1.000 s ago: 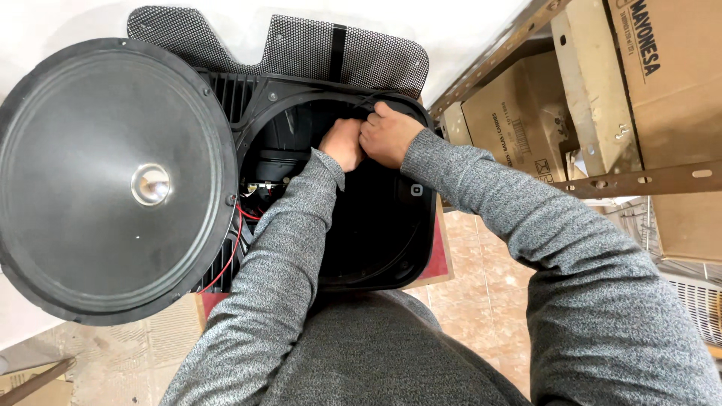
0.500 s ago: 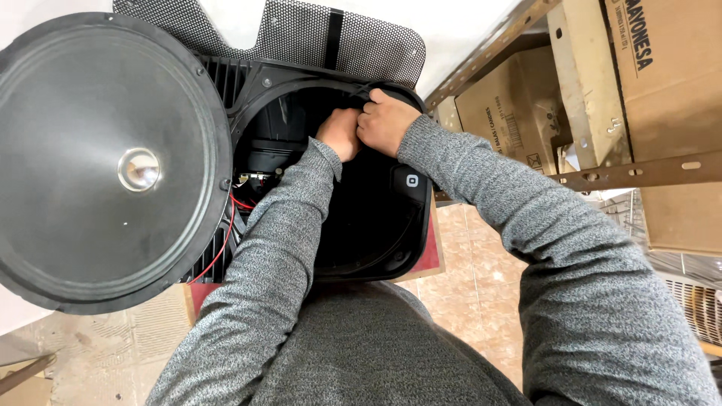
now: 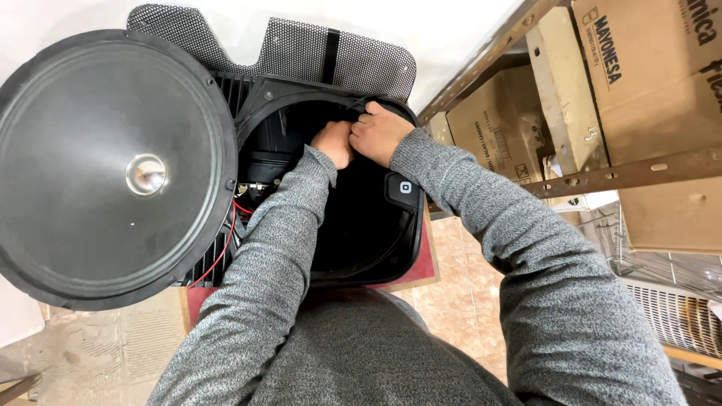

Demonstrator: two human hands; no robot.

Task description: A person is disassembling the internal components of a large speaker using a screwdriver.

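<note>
Speaker cabinet (image 3: pixel 376 225), black plastic and open at the back, lies in the middle of the view on a dark red surface (image 3: pixel 425 263), just in front of the person. Its round opening shows a dark hollow, with ribbed vents and red wires (image 3: pixel 226 248) at its left side and a small square badge on its right wall. Both hands are curled together at the far rim of the opening: the left hand (image 3: pixel 335 143) and the right hand (image 3: pixel 380 131) touch each other, fingers closed on the black edge there; what exactly they pinch cannot be told. A large round speaker cone (image 3: pixel 113 169) with a shiny centre cap leans at the left. A black perforated grille (image 3: pixel 301 49) stands behind, against a white wall. Cardboard boxes (image 3: pixel 647 83) fill a metal shelf (image 3: pixel 624 174) at the right, above a tiled floor (image 3: pixel 459 293).
</note>
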